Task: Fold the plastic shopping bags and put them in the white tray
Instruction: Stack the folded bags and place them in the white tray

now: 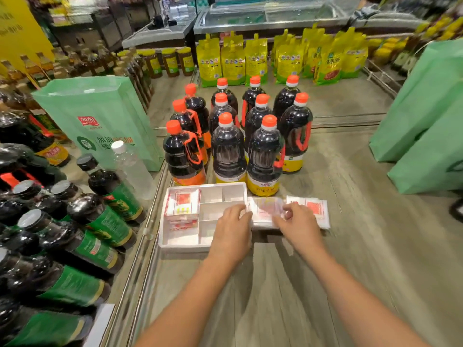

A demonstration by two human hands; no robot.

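Note:
A white divided tray lies on the wooden shelf, with a stack of folded red-and-white plastic bags in its left compartment. Just right of the tray lies a pile of white plastic bags with red print. My left hand sits over the tray's right edge, its fingertips on the left end of the top bag. My right hand pinches that same bag near its middle. The bag looks blurred.
Dark sauce bottles with orange caps stand right behind the tray. Green-labelled bottles and a clear water bottle crowd the left. Green paper bags stand at the left and right. Yellow pouches line the back.

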